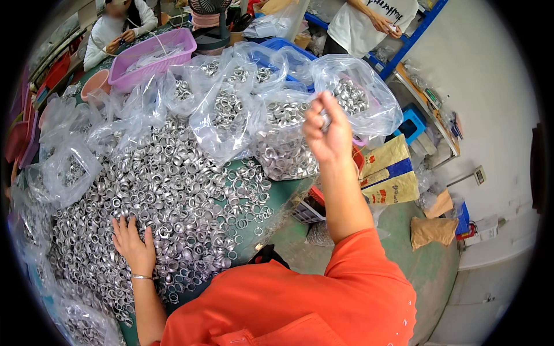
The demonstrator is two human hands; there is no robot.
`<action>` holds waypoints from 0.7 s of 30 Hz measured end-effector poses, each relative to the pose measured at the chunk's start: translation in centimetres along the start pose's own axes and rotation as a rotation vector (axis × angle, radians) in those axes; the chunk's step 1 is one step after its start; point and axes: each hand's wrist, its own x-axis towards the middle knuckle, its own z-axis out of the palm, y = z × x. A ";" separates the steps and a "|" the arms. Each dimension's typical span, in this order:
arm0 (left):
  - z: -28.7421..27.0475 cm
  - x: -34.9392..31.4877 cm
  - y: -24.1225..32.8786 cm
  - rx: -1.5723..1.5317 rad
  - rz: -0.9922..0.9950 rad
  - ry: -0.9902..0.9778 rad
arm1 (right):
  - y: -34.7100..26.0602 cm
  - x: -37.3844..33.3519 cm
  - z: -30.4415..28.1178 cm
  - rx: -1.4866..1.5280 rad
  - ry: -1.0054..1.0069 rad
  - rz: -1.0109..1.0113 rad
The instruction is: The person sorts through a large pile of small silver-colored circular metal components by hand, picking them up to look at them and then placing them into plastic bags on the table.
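A broad heap of silver metal rings (167,190) covers the green table. My left hand (134,245) lies flat on the heap with its fingers spread, a bracelet on the wrist. My right hand (329,131) is raised at the far right, in front of a clear plastic bag (381,106) with rings in it. Its fingers are curled in toward the palm; a small grey glint shows between them, but I cannot make out what they hold. Left of that hand, another clear bag (283,153) bulges with rings.
More clear bags (222,124) of rings line the table's far side. Behind them stand a purple basket (153,57), a blue crate (283,49) and a fan (209,20). Two other people (118,34) (372,26) work beyond. Printed sacks (389,173) hang at the right.
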 end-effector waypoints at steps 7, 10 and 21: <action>-0.5 0.0 0.6 -0.009 -0.024 -0.046 | -6.7 6.0 -3.7 0.145 0.346 -0.249; -0.2 0.2 0.9 -0.016 -0.008 -0.044 | -9.5 9.7 -7.8 -0.127 0.547 -0.526; -0.6 -0.1 0.2 -0.066 0.120 0.111 | 6.1 -2.7 4.0 -1.347 -0.582 -0.817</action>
